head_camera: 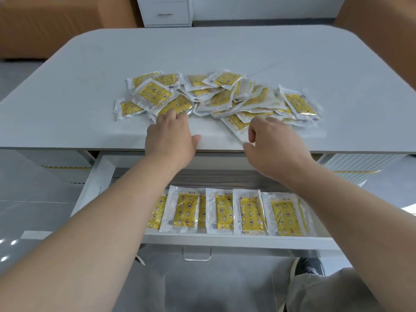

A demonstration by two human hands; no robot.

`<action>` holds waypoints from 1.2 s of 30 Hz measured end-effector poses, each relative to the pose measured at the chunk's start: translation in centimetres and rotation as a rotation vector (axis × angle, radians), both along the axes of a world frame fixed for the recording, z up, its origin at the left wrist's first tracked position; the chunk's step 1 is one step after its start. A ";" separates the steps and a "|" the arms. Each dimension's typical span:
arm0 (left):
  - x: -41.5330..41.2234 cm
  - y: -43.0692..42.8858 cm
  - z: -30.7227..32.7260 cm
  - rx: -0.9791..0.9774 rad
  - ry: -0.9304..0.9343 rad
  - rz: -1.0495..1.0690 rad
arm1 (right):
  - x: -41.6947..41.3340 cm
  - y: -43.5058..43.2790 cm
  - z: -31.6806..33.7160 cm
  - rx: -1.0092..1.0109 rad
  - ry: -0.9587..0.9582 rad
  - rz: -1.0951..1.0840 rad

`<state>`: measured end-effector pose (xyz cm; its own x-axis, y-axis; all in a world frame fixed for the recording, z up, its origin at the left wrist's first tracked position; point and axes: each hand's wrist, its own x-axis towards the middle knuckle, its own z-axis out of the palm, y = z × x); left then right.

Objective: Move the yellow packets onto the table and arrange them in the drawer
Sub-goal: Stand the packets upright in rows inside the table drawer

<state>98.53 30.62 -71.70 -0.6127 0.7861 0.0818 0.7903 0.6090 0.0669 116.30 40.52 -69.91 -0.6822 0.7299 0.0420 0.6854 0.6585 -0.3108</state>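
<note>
Two hands at one pile of yellow packets [216, 97] on the table [90, 86], with one drawer [225, 240] open below.
The left hand [171, 136] is spread, its straight fingers touching the pile's near edge. The right hand [276, 143] has its fingers curled over one loose packet [236, 126]; blur hides whether it grips. The pile just beyond both hands holds well over a dozen, too overlapped to count. Under the wrists, a drawer row [249, 212] shows at least six.

The left grip [171, 140] and right grip [272, 143] are bare hands, on forearms bare up to the picture's edge. One leg [326, 291] wears grey-beige cloth. Beyond it sits a dark shoe [309, 265] with a pale sole and grey laces.
</note>
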 end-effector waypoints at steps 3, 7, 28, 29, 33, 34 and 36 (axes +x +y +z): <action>-0.9 0.1 -1.1 -0.099 -0.080 0.063 | 0.3 0.4 0.4 0.144 -0.139 -0.073; -1.3 -0.3 -2.1 -0.191 -0.129 0.090 | 0.7 0.2 0.2 0.238 -0.449 -0.121; 0.1 -1.8 -2.1 0.190 -0.031 0.111 | 1.6 -2.9 -1.7 -0.032 0.051 -0.084; 0.1 -1.8 -2.0 0.214 -0.074 0.137 | 1.7 -3.1 -2.1 -0.102 0.131 -0.092; -0.1 -1.7 -1.8 0.220 -0.174 0.238 | 2.0 -4.0 -2.2 -0.327 0.365 -0.140; -0.2 -1.6 -1.8 0.231 -0.184 0.251 | 2.0 -4.2 -2.0 -0.368 0.409 -0.164; -0.2 -1.7 -1.8 0.274 -0.202 0.275 | 2.2 -4.6 -1.7 -0.413 0.511 -0.201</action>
<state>98.34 28.91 -73.48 -0.8213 0.5574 0.1217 0.5557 0.7332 0.3918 118.47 35.89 -71.60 -0.5009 0.8654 0.0136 0.4822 0.2920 -0.8260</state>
